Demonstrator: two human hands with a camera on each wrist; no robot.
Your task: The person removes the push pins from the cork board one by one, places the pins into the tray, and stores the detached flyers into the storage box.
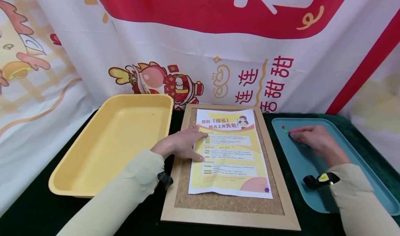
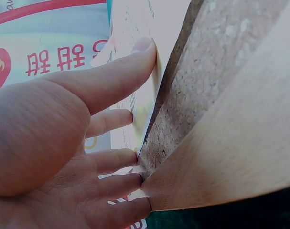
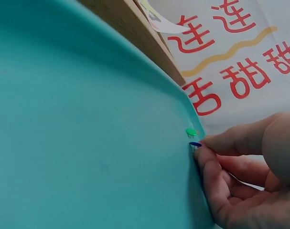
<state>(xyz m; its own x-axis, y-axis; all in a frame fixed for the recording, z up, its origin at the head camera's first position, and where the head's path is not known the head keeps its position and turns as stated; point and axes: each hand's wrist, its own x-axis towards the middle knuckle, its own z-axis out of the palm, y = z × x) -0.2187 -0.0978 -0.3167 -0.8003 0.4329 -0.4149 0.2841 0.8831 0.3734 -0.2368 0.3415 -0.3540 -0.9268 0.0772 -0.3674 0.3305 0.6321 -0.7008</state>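
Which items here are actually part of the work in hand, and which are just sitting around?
In use:
left hand pressing the flyer
cork board under the flyer
purple pin in the flyer's corner
right hand pinching a blue pin
teal tray holding a green pin and a red pin

Idle:
yellow tray
banner
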